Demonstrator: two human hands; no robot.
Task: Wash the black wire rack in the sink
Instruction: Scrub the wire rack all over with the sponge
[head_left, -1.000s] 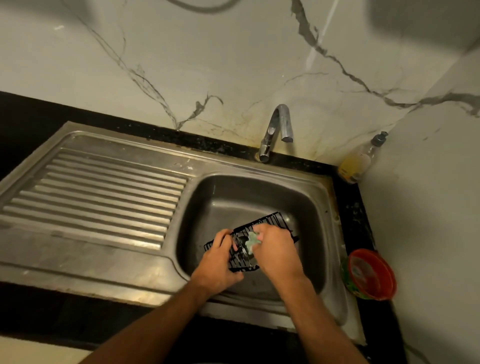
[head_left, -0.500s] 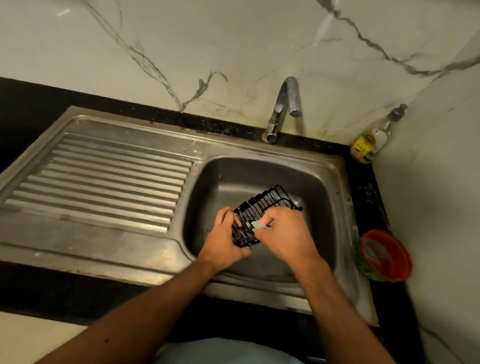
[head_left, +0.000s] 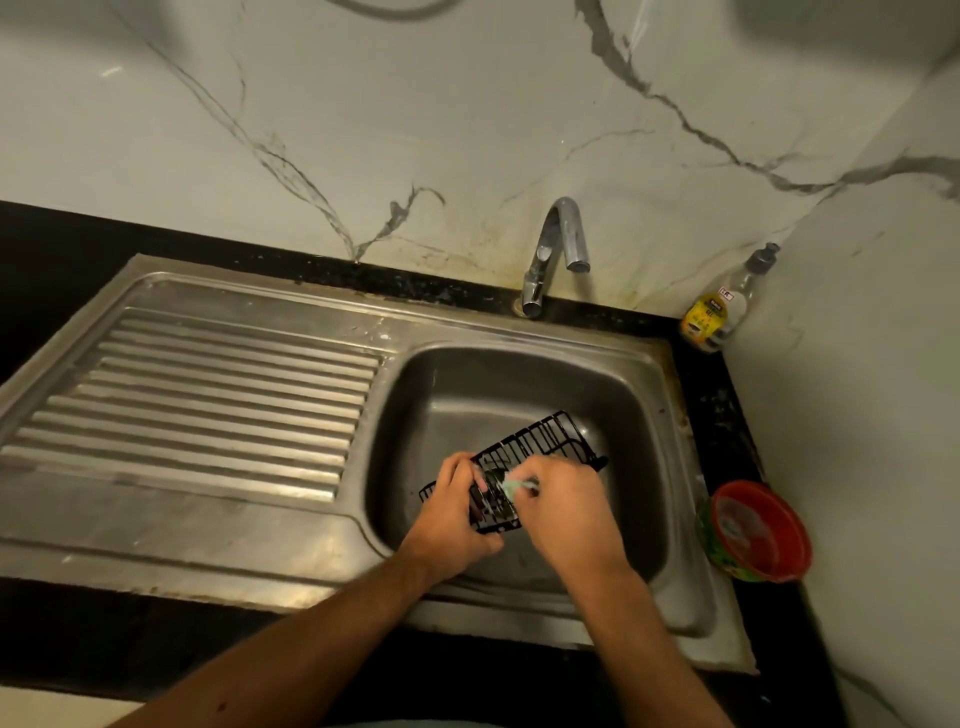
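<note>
The black wire rack (head_left: 540, 441) is held tilted inside the steel sink basin (head_left: 639, 410), its far end reaching toward the basin's right side. My left hand (head_left: 452, 519) grips the rack's near left end, fingers curled through the wires. My right hand (head_left: 566, 509) pinches a pale green scrub pad (head_left: 511, 486) and presses it on the rack's middle. The near part of the rack is hidden under both hands.
A chrome tap (head_left: 556, 249) stands behind the basin; no water runs from it. A ribbed steel drainboard (head_left: 208, 405) lies to the left. A soap bottle (head_left: 722, 306) stands in the back right corner, and a red and green tub (head_left: 753, 530) sits on the black counter at right.
The rack has been turned and tipped in my hands while the right hand rubs the pad along it. My head has shifted, so the whole scene sits differently in view.
</note>
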